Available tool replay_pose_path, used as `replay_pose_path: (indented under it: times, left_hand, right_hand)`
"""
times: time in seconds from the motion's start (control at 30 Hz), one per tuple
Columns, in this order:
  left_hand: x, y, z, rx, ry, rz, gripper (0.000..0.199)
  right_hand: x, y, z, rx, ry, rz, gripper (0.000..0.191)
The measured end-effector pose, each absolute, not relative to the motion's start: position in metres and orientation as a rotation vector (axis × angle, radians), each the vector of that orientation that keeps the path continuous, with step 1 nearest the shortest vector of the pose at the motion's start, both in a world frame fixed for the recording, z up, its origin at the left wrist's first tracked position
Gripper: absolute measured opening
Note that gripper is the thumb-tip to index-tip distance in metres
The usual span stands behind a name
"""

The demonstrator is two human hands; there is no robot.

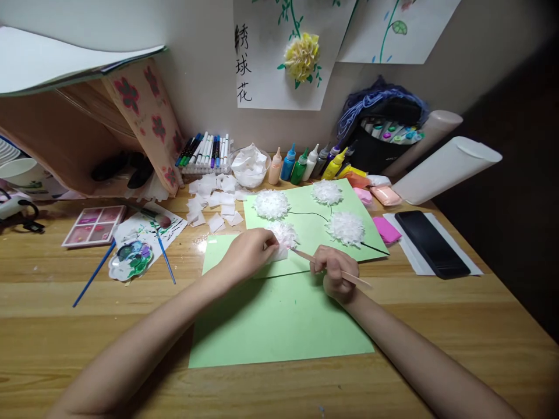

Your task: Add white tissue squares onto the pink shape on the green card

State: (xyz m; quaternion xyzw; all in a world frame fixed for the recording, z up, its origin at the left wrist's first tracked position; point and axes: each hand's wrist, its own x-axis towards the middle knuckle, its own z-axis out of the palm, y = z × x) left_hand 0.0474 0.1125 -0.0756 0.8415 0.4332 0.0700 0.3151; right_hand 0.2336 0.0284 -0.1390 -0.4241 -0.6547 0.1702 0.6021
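Four fluffy white paper flowers lie on a green sheet point(305, 224) with thin black stem lines: one at upper left point(271, 204), one at top point(326, 192), one at right point(346, 227) and one nearest me point(285, 234). My left hand point(253, 250) is beside the nearest flower, fingers pinched on a small white paper piece point(279, 254). My right hand point(335, 269) grips a thin pinkish stick point(356, 280), its tip touching near that flower's lower edge. A second green sheet point(279, 326) lies underneath, closer to me.
Loose white paper squares point(217, 199) and a bowl point(250, 166) of them sit behind my left hand. Paint bottles point(299, 169) line the back. A palette point(131, 260) and brushes lie left; a phone point(432, 243) lies right.
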Motion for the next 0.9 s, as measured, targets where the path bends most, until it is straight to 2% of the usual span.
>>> replay_pose_path:
  times: [0.27, 0.4, 0.6, 0.7, 0.9]
  left_hand:
    - [0.049, 0.107, -0.079, 2.364, 1.169, 0.224, 0.019]
    - [0.045, 0.111, -0.064, 2.222, 1.082, 0.23, 0.017]
    - [0.041, 0.113, -0.049, 2.081, 0.986, 0.305, 0.018]
    - [0.041, 0.112, -0.05, 2.102, 0.963, 0.283, 0.019]
    - [0.038, 0.112, -0.059, 2.294, 1.443, -0.064, 0.019]
  right_hand:
    - [0.231, 0.031, -0.133, -1.025, -1.653, 0.38, 0.036]
    - [0.23, 0.032, -0.131, -1.019, -1.482, 0.302, 0.022]
    - [0.221, 0.031, -0.127, -1.167, -1.439, 0.586, 0.006]
    - [0.217, 0.03, -0.127, -1.21, -1.52, 0.529, 0.013]
    - [0.222, 0.032, -0.132, -1.241, -1.42, 0.339, 0.014]
